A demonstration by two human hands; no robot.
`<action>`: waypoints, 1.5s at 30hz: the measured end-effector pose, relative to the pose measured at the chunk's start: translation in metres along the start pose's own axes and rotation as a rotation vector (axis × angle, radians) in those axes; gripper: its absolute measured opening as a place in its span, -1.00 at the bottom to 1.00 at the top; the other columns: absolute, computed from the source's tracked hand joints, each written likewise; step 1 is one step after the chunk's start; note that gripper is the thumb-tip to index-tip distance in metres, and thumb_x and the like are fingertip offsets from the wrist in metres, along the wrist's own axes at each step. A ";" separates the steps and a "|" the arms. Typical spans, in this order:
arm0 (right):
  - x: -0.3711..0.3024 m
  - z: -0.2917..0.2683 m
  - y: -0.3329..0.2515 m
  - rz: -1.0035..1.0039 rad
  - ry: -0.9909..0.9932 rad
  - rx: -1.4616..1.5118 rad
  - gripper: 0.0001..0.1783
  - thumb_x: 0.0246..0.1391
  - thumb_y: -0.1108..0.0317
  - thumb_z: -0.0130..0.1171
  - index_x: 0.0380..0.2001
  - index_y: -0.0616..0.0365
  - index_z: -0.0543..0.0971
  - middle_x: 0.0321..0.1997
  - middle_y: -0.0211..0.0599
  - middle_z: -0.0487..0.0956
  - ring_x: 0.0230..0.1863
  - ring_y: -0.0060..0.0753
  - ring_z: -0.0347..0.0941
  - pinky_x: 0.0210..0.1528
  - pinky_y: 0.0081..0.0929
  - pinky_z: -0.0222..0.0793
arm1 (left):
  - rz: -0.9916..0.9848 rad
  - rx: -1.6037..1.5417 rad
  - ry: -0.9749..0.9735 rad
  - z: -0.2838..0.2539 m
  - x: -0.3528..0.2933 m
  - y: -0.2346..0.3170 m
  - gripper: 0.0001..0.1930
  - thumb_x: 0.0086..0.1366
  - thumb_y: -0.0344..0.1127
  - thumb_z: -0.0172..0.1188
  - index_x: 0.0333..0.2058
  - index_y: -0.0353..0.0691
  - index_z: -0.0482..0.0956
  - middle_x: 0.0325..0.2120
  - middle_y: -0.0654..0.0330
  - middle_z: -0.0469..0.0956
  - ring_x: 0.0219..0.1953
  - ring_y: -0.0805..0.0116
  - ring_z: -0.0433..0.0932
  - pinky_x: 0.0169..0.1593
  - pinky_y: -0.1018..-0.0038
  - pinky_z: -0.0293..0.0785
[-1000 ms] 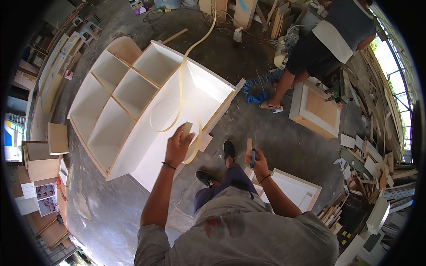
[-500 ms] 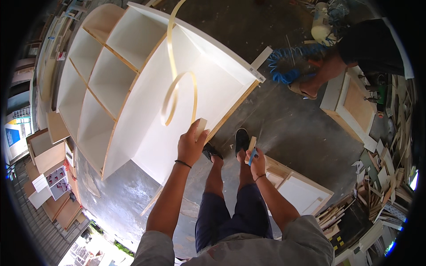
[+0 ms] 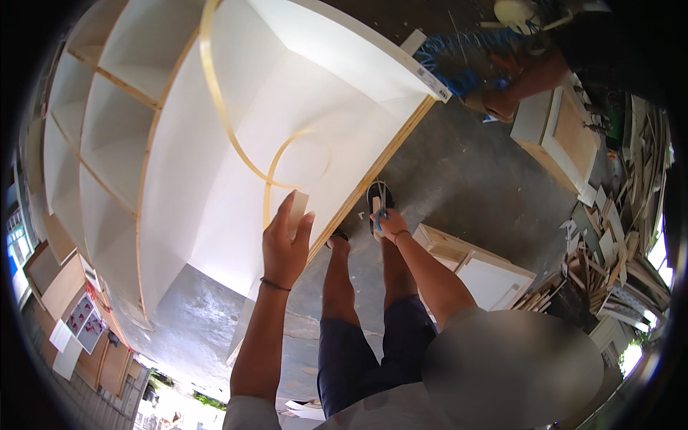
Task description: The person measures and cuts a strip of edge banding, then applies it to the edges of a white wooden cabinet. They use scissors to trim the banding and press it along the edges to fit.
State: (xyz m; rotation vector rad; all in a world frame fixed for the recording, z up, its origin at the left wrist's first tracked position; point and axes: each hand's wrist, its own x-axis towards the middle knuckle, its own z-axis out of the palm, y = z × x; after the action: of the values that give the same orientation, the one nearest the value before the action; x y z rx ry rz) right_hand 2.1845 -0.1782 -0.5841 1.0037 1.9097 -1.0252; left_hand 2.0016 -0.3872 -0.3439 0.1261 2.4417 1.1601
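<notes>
My left hand [image 3: 285, 244] is closed on a pale flat piece [image 3: 299, 211], gripped between thumb and fingers. A long cream edge-banding strip [image 3: 228, 129] curls in a loop beside it, its lower end running behind my fingers. Lower right of that, my right hand [image 3: 391, 225] is closed round blue-handled scissors [image 3: 382, 193], their blades pointing away from me. A small pale wooden piece [image 3: 376, 205] shows at the same hand. In front lies a large white shelf cabinet [image 3: 344, 89] with bare wood edges; my left hand is over its near edge.
Another person's leg [image 3: 534, 79] stands at the far right, near a coiled blue air hose [image 3: 448, 61]. A box-like cabinet [image 3: 534, 129] is beside it. Nearer lies a smaller white-panelled cabinet [image 3: 487, 279]. Wood offcuts [image 3: 609, 251] pile up along the right side.
The cabinet has shifted left in the view. The strip has swung into a wider curve. My right hand has moved up and left, and the scissor blades now show.
</notes>
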 end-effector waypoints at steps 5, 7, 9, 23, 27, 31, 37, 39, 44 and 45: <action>0.070 0.045 0.040 0.079 0.140 -0.209 -0.39 -0.01 -0.04 0.23 -0.11 0.32 0.49 -0.13 0.19 0.56 -0.04 0.10 0.50 -0.03 -0.04 0.44 | 0.045 0.032 -0.108 0.008 0.012 -0.002 -0.50 0.26 -0.34 0.17 0.14 -0.40 0.34 -0.05 -0.13 0.52 -0.04 0.06 0.56 -0.02 0.34 0.48; 0.083 0.053 0.046 0.056 0.062 -0.270 -0.48 0.05 0.07 0.20 -0.05 0.25 0.47 -0.13 0.12 0.57 -0.09 0.08 0.53 -0.08 -0.08 0.49 | -0.004 0.040 -0.164 0.012 0.014 0.001 -0.49 0.28 -0.34 0.13 0.16 -0.39 0.31 -0.02 -0.11 0.50 0.02 0.10 0.52 0.06 0.33 0.43; 0.085 0.058 0.050 -0.004 0.042 -0.337 -0.55 0.07 0.16 0.17 -0.05 0.23 0.48 -0.15 0.07 0.57 -0.14 0.07 0.54 -0.12 -0.11 0.52 | 0.068 0.032 -0.156 0.020 0.017 0.004 -0.49 0.27 -0.36 0.12 0.17 -0.39 0.30 -0.01 -0.11 0.49 0.01 0.09 0.53 0.05 0.33 0.44; -0.034 -0.048 -0.055 -0.247 0.060 0.827 -0.70 0.19 0.24 0.13 -0.13 0.23 0.60 -0.22 -0.26 0.62 -0.24 -0.54 0.53 -0.21 -0.58 0.42 | 0.313 -0.098 -0.185 0.066 0.047 0.078 -0.48 0.21 -0.47 0.10 0.18 -0.34 0.31 -0.39 -0.01 0.51 -0.36 0.13 0.56 -0.27 0.37 0.48; -0.096 -0.128 -0.120 -0.626 0.117 1.076 -0.68 0.25 0.27 0.09 -0.04 0.25 0.54 -0.21 -0.33 0.61 -0.25 -0.56 0.51 -0.22 -0.61 0.40 | 0.275 -0.081 -0.302 0.082 0.055 0.094 -0.47 0.20 -0.49 0.13 0.18 -0.36 0.32 -0.27 -0.06 0.54 -0.24 0.09 0.58 -0.17 0.35 0.48; -0.111 -0.168 -0.167 -0.578 0.051 1.246 -0.72 0.22 0.36 0.12 -0.09 0.35 0.52 -0.25 -0.31 0.60 -0.30 -0.58 0.51 -0.28 -0.66 0.41 | 0.300 -0.033 -0.283 0.093 0.061 0.104 -0.46 0.18 -0.49 0.19 0.15 -0.40 0.33 -0.25 -0.07 0.54 -0.19 0.06 0.58 -0.14 0.36 0.48; -0.081 -0.205 -0.192 -0.504 0.245 1.169 -0.76 0.21 0.35 0.13 -0.16 0.30 0.55 -0.40 -0.37 0.57 -0.46 -0.62 0.45 -0.49 -0.66 0.37 | 0.197 0.204 -0.246 0.064 0.047 0.091 -0.52 0.28 -0.39 0.13 0.16 -0.35 0.33 -0.39 -0.05 0.59 -0.34 0.10 0.63 -0.28 0.36 0.53; -0.076 -0.201 -0.197 -0.460 0.271 1.107 -0.78 0.19 0.38 0.09 -0.22 0.31 0.60 -0.49 -0.42 0.56 -0.53 -0.67 0.42 -0.55 -0.69 0.33 | 0.257 0.111 -0.252 0.065 0.035 0.091 -0.51 0.29 -0.41 0.08 0.19 -0.34 0.30 -0.42 -0.06 0.59 -0.39 0.08 0.63 -0.31 0.35 0.52; -0.067 -0.191 -0.206 -0.421 0.388 1.096 -0.75 0.18 0.38 0.11 -0.16 0.31 0.59 -0.50 -0.42 0.54 -0.60 -0.72 0.33 -0.58 -0.69 0.26 | 0.250 0.058 -0.187 0.091 0.035 0.097 -0.47 0.29 -0.46 0.01 0.25 -0.27 0.21 -0.50 -0.11 0.55 -0.46 0.00 0.59 -0.38 0.28 0.47; -0.064 -0.193 -0.206 -0.427 0.408 1.106 -0.75 0.17 0.38 0.11 -0.15 0.31 0.59 -0.50 -0.42 0.55 -0.60 -0.72 0.34 -0.59 -0.69 0.27 | 0.232 0.075 -0.202 0.091 0.040 0.095 -0.47 0.29 -0.46 0.01 0.25 -0.27 0.22 -0.52 -0.10 0.53 -0.48 0.00 0.57 -0.38 0.29 0.46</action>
State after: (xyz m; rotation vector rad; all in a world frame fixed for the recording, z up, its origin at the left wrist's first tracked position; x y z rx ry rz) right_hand 1.9858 -0.1039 -0.3868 1.4859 1.8611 -2.4183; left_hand 1.9941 -0.2499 -0.3362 0.5347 2.3358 1.0901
